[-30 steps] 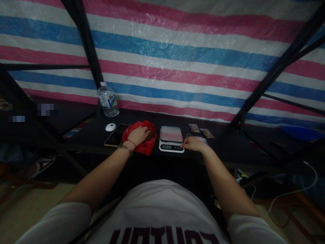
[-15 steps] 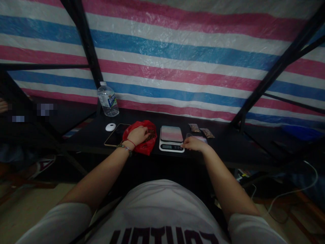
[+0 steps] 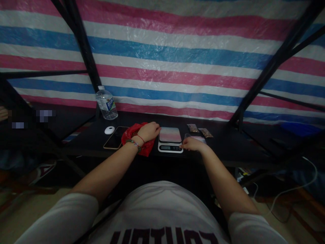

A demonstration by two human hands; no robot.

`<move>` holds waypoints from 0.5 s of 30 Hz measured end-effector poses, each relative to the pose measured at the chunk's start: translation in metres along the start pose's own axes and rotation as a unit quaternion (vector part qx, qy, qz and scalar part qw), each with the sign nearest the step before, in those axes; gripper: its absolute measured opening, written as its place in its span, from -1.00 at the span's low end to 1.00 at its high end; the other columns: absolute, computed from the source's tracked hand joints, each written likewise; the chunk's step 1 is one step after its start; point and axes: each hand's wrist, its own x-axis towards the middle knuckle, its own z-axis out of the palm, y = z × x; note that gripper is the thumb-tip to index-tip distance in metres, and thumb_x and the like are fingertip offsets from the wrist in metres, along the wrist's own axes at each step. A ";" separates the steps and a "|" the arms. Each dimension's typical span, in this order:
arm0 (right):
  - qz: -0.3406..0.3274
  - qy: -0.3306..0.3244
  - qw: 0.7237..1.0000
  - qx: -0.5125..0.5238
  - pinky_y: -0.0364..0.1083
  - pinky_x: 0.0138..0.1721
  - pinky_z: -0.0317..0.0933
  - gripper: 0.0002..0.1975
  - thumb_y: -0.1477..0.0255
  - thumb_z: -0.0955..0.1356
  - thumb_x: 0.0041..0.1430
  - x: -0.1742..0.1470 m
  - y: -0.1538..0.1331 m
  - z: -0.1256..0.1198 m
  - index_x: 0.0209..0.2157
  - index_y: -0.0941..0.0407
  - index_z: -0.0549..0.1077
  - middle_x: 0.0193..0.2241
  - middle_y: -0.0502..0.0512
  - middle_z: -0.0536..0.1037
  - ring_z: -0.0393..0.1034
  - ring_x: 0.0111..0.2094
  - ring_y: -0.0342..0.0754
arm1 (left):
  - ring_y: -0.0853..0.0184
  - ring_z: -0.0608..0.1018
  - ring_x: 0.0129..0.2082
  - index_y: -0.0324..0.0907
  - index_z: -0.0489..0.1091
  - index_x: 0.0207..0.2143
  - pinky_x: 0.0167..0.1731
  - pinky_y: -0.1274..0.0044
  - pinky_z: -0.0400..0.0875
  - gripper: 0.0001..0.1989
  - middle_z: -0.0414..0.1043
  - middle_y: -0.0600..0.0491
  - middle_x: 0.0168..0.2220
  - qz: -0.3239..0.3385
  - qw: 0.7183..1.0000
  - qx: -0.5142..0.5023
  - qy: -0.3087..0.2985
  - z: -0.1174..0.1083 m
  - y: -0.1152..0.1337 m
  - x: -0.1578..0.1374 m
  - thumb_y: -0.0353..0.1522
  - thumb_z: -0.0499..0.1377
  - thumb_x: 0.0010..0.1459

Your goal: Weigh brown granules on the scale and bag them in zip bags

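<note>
My left hand (image 3: 150, 130) reaches across a red plastic bag (image 3: 130, 132), its fingers bent together and their tips at the left edge of a white digital kitchen scale (image 3: 170, 135). What those fingers hold, if anything, is hidden. A bracelet and a red string circle the left wrist. At the scale's front right corner, my right hand (image 3: 192, 144) has its closed fingertips beside the buttons; I cannot make out anything in them. Partly behind this hand lies a clear zip bag (image 3: 200, 139). Two small filled packets (image 3: 205, 132) lie beyond it.
A phone (image 3: 115, 138) and a white round-ended object (image 3: 109, 130) lie left of the red bag. Behind them a clear plastic bottle (image 3: 108, 104) stands near a black frame post (image 3: 87, 51). Striped plastic sheeting (image 3: 172, 61) hangs behind the black table (image 3: 223, 142).
My left hand has moved right, out of the red bag's opening to the scale's left edge. My right hand stays at the scale's front corner. The view has shifted slightly.
</note>
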 end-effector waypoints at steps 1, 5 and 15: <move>0.002 0.001 1.000 -0.001 -0.23 -0.59 0.05 -0.65 0.15 0.36 0.09 -0.001 -0.001 0.000 -0.43 0.19 0.50 -0.60 0.02 0.44 0.27 -0.61 -0.20 | 0.23 0.52 -0.22 -0.23 0.48 -0.26 -0.18 0.45 0.36 -0.56 0.47 -0.11 -0.23 0.019 1.000 0.005 -0.004 0.000 0.011 0.010 -0.20 -0.13 0.31; 0.012 0.008 1.000 -0.017 -0.24 -0.59 0.03 -0.67 0.19 0.37 0.10 -0.004 -0.006 -0.002 -0.47 0.20 0.48 -0.59 0.03 0.46 0.27 -0.61 -0.21 | 0.21 0.54 -0.23 -0.23 0.49 -0.19 -0.25 0.44 0.37 -0.57 0.46 -0.14 -0.17 0.089 0.995 0.012 -0.040 0.015 0.052 0.045 -0.20 -0.11 0.30; -0.003 0.006 0.999 -0.054 -0.20 -0.58 0.05 -0.66 0.20 0.33 0.14 0.000 -0.004 -0.001 -0.44 0.21 0.52 -0.57 0.08 0.51 0.31 -0.58 -0.16 | 0.19 0.55 -0.20 -0.19 0.45 -0.14 -0.26 0.45 0.39 -0.58 0.47 -0.11 -0.17 0.098 0.991 0.004 -0.090 0.047 0.069 0.069 -0.14 -0.07 0.27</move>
